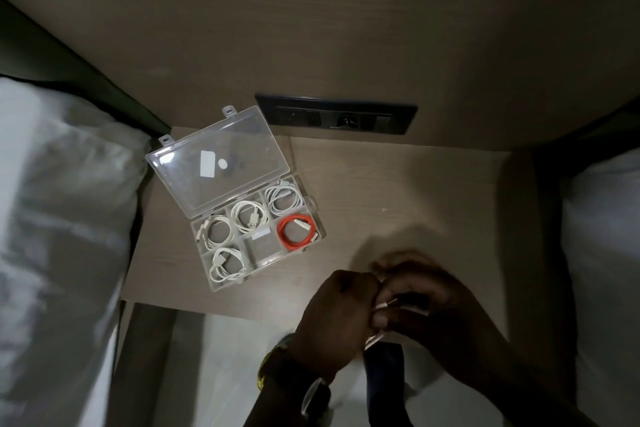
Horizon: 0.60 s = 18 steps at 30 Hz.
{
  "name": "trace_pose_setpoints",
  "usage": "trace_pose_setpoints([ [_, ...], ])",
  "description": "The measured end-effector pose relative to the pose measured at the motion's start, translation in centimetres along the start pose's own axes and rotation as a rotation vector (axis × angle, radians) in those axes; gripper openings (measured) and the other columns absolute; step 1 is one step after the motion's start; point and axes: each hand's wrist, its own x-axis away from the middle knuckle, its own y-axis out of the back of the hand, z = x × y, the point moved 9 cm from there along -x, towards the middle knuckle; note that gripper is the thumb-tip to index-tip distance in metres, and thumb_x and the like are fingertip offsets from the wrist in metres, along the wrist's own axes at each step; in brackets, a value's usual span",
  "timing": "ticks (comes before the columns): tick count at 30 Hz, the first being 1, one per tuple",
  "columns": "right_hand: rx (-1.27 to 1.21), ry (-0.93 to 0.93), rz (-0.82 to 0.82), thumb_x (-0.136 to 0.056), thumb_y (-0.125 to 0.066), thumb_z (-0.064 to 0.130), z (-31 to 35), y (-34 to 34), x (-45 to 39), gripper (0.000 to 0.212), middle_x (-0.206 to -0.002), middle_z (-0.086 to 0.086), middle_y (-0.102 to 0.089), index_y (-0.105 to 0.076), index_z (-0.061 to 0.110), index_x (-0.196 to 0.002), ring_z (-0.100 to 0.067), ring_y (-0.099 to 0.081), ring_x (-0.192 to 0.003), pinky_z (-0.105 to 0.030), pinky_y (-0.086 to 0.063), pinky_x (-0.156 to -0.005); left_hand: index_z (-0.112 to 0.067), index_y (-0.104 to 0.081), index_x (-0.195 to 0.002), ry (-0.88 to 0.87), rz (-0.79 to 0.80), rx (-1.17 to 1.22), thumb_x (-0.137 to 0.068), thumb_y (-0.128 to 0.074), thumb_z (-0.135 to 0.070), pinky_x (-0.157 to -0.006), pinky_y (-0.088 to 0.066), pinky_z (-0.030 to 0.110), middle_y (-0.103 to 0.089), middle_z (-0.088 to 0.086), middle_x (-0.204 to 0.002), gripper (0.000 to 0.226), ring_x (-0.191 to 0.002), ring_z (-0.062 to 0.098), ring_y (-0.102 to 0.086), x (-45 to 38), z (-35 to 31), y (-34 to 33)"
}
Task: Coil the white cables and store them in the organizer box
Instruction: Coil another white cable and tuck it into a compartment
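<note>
A clear plastic organizer box [313, 215] lies open on the wooden bedside table [398, 204], its lid [218, 163] folded back to the far left. Several compartments hold coiled white cables [248, 217], one holds an orange coil [297, 231], and the front middle compartment [263, 248] holds no cable. At the table's front edge my left hand [337, 319] and my right hand [426, 305] are pressed together around a white cable [382, 305]. Only short bits of it show between the fingers.
White bedding [59, 218] lies to the left and another white bed edge [602, 253] to the right. A black socket panel [336, 116] sits on the wall behind the table. A dark strap [386, 378] hangs below my hands.
</note>
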Motion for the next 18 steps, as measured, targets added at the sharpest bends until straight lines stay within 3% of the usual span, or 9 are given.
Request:
trace_pose_setpoints([
  [1,-0.177,-0.011,0.008,-0.068,-0.090,0.022,-0.1,-0.3,0.0,0.020,-0.105,-0.002,-0.068,-0.074,0.018,-0.079,-0.025,-0.070,-0.100,-0.051,-0.057,-0.086,-0.022,-0.047,-0.061,0.067,0.016,0.131,-0.078,-0.043,-0.033,-0.041,-0.033,0.019,-0.049,-0.010,-0.041,0.021,-0.038,0.006,-0.041,0.3,0.6,0.2],
  [2,-0.198,-0.008,0.022,-0.066,-0.089,0.023,-0.3,-0.8,0.1,0.023,-0.099,-0.011,-0.070,-0.072,0.014,-0.080,-0.035,-0.071,-0.093,-0.060,-0.056,-0.083,-0.020,-0.051,-0.057,0.138,0.017,0.219,-0.080,-0.043,-0.027,-0.040,-0.029,0.020,-0.046,-0.007,-0.042,0.026,-0.037,0.011,-0.038,0.6,1.4,0.4],
  [3,-0.225,-0.023,0.012,-0.063,-0.087,0.026,-0.6,-1.4,-0.1,0.026,-0.094,-0.015,-0.070,-0.071,0.014,-0.079,-0.039,-0.071,-0.087,-0.063,-0.055,-0.081,-0.019,-0.055,-0.052,0.180,0.005,0.286,-0.081,-0.043,-0.024,-0.041,-0.028,0.021,-0.043,-0.001,-0.043,0.031,-0.037,0.015,-0.036,0.7,2.2,0.8],
  [6,-0.069,-0.061,-0.069,-0.063,-0.081,0.037,-1.3,-2.8,-1.3,0.021,-0.083,-0.003,-0.069,-0.070,0.025,-0.076,-0.022,-0.069,-0.078,-0.051,-0.057,-0.076,-0.015,-0.054,-0.053,0.118,-0.172,0.222,-0.083,-0.046,-0.023,-0.043,-0.033,0.027,-0.045,0.001,-0.045,0.032,-0.041,0.018,-0.039,0.9,3.7,3.7],
  [9,-0.035,-0.068,-0.068,-0.068,-0.081,0.020,-1.3,-4.7,-3.4,0.017,-0.079,0.004,-0.071,-0.069,0.026,-0.077,-0.012,-0.069,-0.075,-0.042,-0.058,-0.074,-0.021,-0.054,-0.056,-0.068,-0.385,-0.011,-0.088,-0.043,-0.036,-0.050,-0.040,0.037,-0.050,-0.003,-0.046,0.036,-0.047,0.019,-0.046,1.1,3.5,6.7],
  [12,0.059,0.020,-0.053,-0.074,-0.077,0.015,-0.5,-7.0,-6.4,0.014,-0.076,0.008,-0.069,-0.066,0.024,-0.078,-0.008,-0.067,-0.071,-0.029,-0.054,-0.067,-0.027,-0.057,-0.075,-0.212,-0.615,-0.146,-0.095,-0.039,-0.047,-0.056,-0.051,0.040,-0.064,-0.007,-0.064,0.033,-0.054,0.015,-0.060,1.4,2.9,9.7],
  [15,0.093,-0.015,-0.067,-0.068,-0.084,0.018,-1.0,-9.5,-9.7,0.026,-0.068,0.018,-0.066,-0.061,0.030,-0.068,0.002,-0.061,-0.062,-0.017,-0.046,-0.061,-0.026,-0.058,-0.088,-0.286,-0.795,0.049,-0.099,-0.052,-0.024,-0.062,-0.060,0.036,-0.065,-0.008,-0.089,0.012,-0.066,0.009,-0.066,0.6,3.4,13.9],
  [18,0.081,-0.079,-0.075,-0.065,-0.087,0.018,-2.7,-11.9,-13.1,0.030,-0.062,0.017,-0.064,-0.061,0.032,-0.062,0.004,-0.055,-0.057,-0.019,-0.045,-0.059,-0.021,-0.062,-0.083,-0.296,-0.868,-0.113,-0.095,-0.059,-0.010,-0.083,-0.053,0.048,-0.064,0.010,-0.094,0.016,-0.088,0.023,-0.064,-1.3,3.8,17.8],
])
